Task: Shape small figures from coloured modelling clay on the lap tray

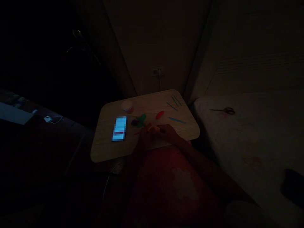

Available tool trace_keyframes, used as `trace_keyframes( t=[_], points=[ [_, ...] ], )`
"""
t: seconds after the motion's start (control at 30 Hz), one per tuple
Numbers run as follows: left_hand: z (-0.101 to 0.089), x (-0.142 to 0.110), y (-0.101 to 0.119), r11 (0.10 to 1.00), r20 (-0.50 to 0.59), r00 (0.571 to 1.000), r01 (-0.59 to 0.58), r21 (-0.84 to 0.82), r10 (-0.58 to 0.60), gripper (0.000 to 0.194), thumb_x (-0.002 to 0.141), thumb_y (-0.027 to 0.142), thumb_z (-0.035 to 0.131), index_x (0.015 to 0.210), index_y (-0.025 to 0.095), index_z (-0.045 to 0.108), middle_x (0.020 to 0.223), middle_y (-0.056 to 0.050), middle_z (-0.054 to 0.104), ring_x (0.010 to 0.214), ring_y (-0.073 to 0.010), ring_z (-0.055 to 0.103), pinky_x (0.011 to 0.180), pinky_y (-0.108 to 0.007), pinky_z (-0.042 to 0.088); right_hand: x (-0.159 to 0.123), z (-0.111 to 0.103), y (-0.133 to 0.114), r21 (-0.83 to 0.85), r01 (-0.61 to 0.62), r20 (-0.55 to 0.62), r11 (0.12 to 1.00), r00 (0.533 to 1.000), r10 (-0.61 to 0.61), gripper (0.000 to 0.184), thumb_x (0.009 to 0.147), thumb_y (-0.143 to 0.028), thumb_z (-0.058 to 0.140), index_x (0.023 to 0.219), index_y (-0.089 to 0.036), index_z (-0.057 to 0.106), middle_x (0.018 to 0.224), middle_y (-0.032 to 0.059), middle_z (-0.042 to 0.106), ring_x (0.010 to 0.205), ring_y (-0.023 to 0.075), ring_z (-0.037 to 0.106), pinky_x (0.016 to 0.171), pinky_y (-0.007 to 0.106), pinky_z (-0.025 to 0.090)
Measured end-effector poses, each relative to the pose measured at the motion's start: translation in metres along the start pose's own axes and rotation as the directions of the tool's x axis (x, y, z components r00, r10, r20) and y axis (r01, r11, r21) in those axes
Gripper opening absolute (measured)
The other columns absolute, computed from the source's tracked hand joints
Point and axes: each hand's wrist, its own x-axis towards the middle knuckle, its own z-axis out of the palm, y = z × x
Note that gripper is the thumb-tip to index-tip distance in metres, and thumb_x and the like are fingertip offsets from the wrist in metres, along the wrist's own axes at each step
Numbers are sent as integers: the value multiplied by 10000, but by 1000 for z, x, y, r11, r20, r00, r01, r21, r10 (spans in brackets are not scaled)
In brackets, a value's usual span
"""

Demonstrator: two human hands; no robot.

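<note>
In dim light, my left hand point(144, 136) and my right hand point(168, 133) meet over the near edge of a small wooden table point(104, 145). Between their fingers is a small bright orange piece point(153, 128), soft-looking, its material unclear. The fingers of both hands are bent in around it, and their exact grip is lost in shadow. Just beyond my left hand lie a green lobed piece point(142, 118) and a dark purple lump point(134, 122). A red oval piece point(160, 115) rests beyond my right hand.
A lit phone point(119, 128), its screen blurred, lies at the table's left. Behind it stands a pale tub point(127, 106). Thin blue strips point(177, 120) and several sticks point(176, 100) lie at the right. Scissors point(229, 110) rest on a pale surface point(228, 133) beside the table.
</note>
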Motion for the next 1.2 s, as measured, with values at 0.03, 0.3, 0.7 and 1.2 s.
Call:
trace_keyframes(
  t=[0.03,0.3,0.7,1.2],
  points=[
    [0,0,-3,1000,-11,1000,7,5,-6,389,875,537,645,961,171,743,1111,-114,752,1124,-293,656,1041,-450,501,0,0,0,23,-2,0,1000,1000,2,481,950,-612,536,823,-176,694,730,11,650,657,149,543,635,264,350],
    [-3,2,-8,992,20,998,-67,104,65,434,929,527,587,1084,158,754,1182,-126,754,1191,-303,641,1128,-474,449,-2,-1,4,69,48,-13,996,999,-47,589,1006,-620,378,805,-158,683,733,43,667,669,174,571,645,278,390],
    [1,2,-15,989,87,991,-108,97,100,474,953,592,496,1059,195,733,1218,-113,733,1217,-277,636,1146,-455,441,-2,1,5,68,107,-32,992,994,-105,314,1037,-447,426,996,-206,623,919,73,697,803,202,624,750,308,447],
    [5,-5,14,896,252,935,-321,306,249,343,1036,406,398,980,176,647,1001,-100,711,995,-244,649,976,-412,509,0,-1,8,55,53,-55,997,997,-50,351,1006,-415,427,755,-204,552,714,17,600,667,163,527,637,281,351]
  ],
)
